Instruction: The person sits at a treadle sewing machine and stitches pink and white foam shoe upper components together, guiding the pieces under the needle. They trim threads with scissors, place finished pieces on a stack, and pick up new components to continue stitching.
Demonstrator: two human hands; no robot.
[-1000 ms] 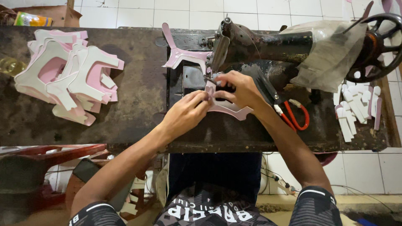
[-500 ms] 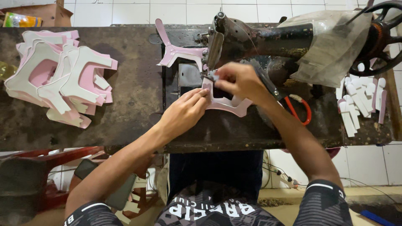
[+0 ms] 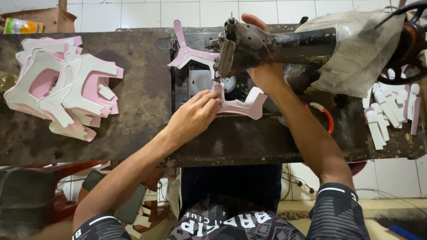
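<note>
Left hand [image 3: 195, 116] fingers pressing flat, not gripping, on pink piece [image 3: 242, 106] under needle [image 3: 219, 76] on tabletop [image 3: 133, 111]; right hand [image 3: 262, 66] reaching behind machine [image 3: 275, 46], grip hidden; fingertips too close, maybe pricked, piece maybe slipping crooked.

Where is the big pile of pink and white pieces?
In the head view, the pile of pink and white pieces lies on the dark table, far left of the sewing machine, beyond the left hand.
</note>
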